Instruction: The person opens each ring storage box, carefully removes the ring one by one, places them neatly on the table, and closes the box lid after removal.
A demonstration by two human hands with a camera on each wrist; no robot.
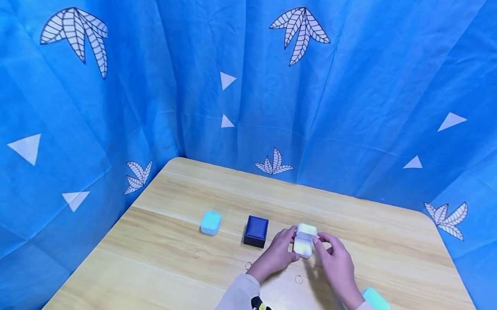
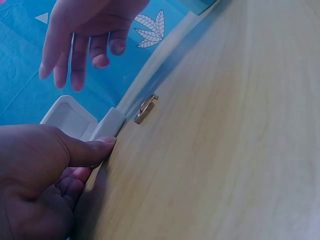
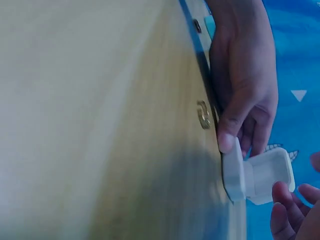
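A small white ring box (image 1: 303, 247) stands on the table with its lid raised. My left hand (image 1: 278, 253) grips its lower half from the side, the thumb (image 2: 95, 151) pressed along the base. On the other side is my right hand (image 1: 338, 265), its fingers loosely bent and near the lid. In the left wrist view the right hand (image 2: 95, 25) hangs above the box with its fingers apart and nothing held. The right wrist view shows the lid's hollow inside (image 3: 268, 172). A gold-coloured ring (image 2: 145, 109) lies on the wood close to the box.
Left of the hands sit a navy box (image 1: 256, 230) and a turquoise box (image 1: 210, 223), both closed. Another turquoise box (image 1: 376, 301) is beside the right forearm. Two more rings lie on the table (image 1: 153, 243), one by the left wrist. A blue curtain (image 1: 275, 105) hangs behind.
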